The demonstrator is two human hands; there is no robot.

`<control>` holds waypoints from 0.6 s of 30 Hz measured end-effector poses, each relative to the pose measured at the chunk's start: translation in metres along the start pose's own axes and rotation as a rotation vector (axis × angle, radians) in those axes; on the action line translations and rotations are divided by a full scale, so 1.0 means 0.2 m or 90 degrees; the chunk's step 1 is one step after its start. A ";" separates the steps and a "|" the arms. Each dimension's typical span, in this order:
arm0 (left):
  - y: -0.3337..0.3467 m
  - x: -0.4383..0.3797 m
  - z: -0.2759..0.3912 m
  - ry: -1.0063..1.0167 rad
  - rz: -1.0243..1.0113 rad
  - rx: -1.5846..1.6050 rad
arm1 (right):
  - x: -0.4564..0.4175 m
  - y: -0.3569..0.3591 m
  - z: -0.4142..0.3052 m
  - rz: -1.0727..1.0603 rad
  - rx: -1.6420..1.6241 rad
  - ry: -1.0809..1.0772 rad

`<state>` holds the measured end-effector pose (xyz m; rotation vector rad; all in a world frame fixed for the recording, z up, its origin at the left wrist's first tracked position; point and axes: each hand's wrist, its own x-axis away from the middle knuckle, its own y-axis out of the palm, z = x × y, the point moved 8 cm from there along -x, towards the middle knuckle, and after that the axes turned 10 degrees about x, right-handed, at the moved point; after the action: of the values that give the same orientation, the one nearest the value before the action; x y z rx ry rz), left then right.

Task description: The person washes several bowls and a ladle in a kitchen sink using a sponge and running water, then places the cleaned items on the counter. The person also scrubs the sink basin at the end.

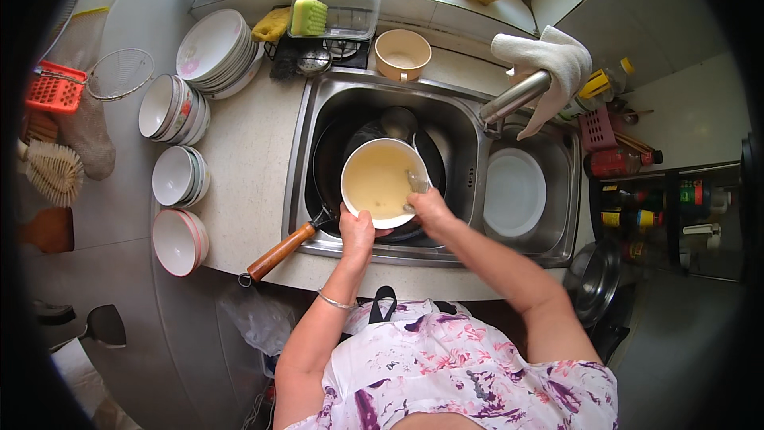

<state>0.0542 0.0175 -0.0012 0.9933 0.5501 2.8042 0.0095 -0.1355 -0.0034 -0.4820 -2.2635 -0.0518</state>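
A white bowl (382, 182) of cloudy yellowish liquid is held over the left sink basin. My left hand (357, 233) grips its near left rim, thumb on top and fingers under it. At the right rim, my right hand (431, 209) holds a small greyish, see-through item (416, 182) against the inner wall; blur hides what it is. Below the bowl, a dark wok (334, 137) lies in the basin, its wooden handle (282, 252) reaching over the front edge. A ladle (399, 122) rests in the wok.
Left of the sink stand stacked plates (212, 45) and several stacks of bowls (173, 107). A beige cup (403, 54) sits behind the basin. The faucet (516, 95), draped with a white cloth (546, 65), rises over the divider. A white basin (514, 191) occupies the right sink.
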 end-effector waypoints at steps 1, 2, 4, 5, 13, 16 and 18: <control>0.01 0.00 -0.01 0.023 0.017 0.014 | -0.02 0.06 0.05 0.011 -0.157 -0.036; 0.02 -0.01 -0.03 0.047 0.034 0.028 | -0.05 0.08 0.13 0.050 -0.208 -0.018; 0.00 -0.02 -0.06 0.078 0.078 0.043 | -0.04 0.19 0.20 0.103 -0.327 -0.012; 0.00 -0.02 -0.09 0.077 0.083 0.046 | -0.04 0.22 0.22 0.121 -0.397 -0.026; 0.01 -0.06 0.21 -0.091 -0.118 -0.254 | -0.16 -0.05 0.00 -0.082 -0.020 -0.050; 0.05 -0.12 0.23 -0.162 -0.165 -0.287 | -0.05 -0.05 -0.21 -0.136 0.053 -0.067; 0.09 -0.11 0.23 -0.110 -0.137 -0.233 | -0.15 -0.08 -0.15 -0.099 0.015 -0.112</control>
<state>0.0997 0.0092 0.0265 1.0138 0.1078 2.4754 0.0425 -0.1664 -0.0033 -0.3073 -2.4673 -0.0628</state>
